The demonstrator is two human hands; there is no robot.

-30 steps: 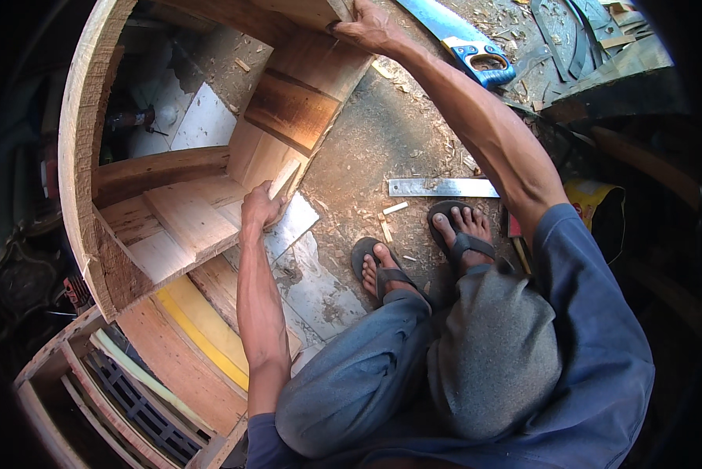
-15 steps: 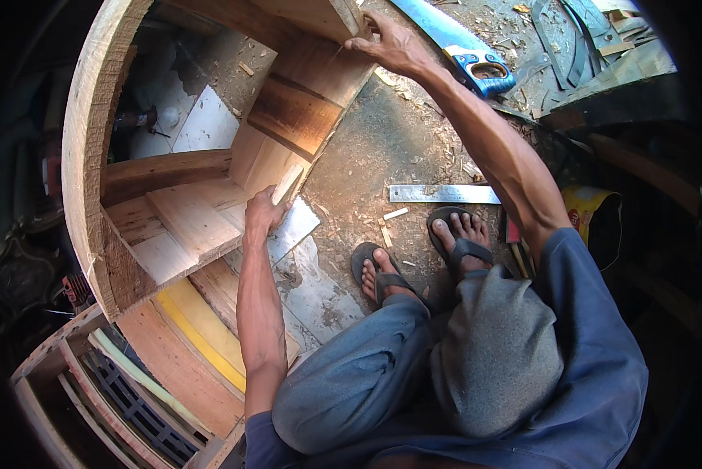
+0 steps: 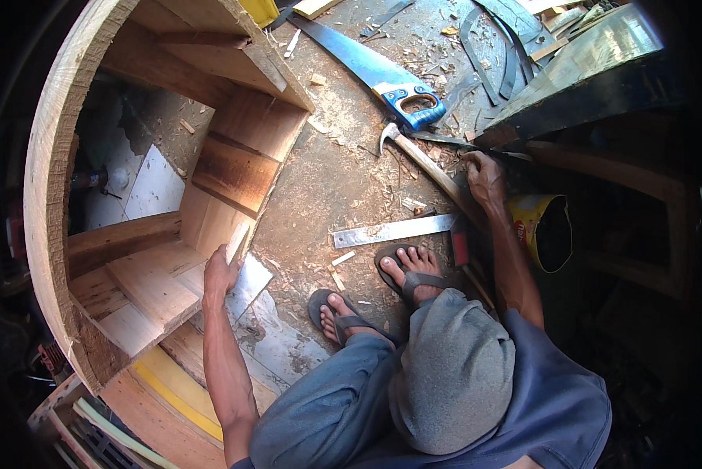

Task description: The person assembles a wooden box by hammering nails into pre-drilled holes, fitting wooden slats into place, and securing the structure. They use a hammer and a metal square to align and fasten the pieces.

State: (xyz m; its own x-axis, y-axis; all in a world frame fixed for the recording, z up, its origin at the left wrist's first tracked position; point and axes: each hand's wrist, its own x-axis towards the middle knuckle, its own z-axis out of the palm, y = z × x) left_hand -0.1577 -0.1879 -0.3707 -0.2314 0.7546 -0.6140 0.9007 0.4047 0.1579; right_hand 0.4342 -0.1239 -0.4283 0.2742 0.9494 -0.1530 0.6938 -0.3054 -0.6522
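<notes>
A large wooden frame (image 3: 50, 180) with plank sides stands tilted on the floor at left. My left hand (image 3: 221, 277) is closed round a small pale wood strip (image 3: 237, 241) at the frame's near right edge. My right hand (image 3: 485, 181) is off the frame, over the floor at right, its fingers curled. It is nearest to a claw hammer (image 3: 425, 160), whose wooden handle runs down beside it. Whether anything sits in those fingers is hidden. A metal try square (image 3: 394, 231) with a red stock lies between the hammer and my feet.
A blue-handled handsaw (image 3: 366, 66) lies beyond the hammer. Right of my forearm stands a yellow container (image 3: 540, 227). A dark-sided board (image 3: 585, 94) juts in at upper right. Wood chips cover the floor, and curved wooden pieces (image 3: 163, 414) lie at lower left.
My right hand has let go of the frame's upper edge and moved down and right, near the hammer. My left hand keeps its hold. The view has shifted right.
</notes>
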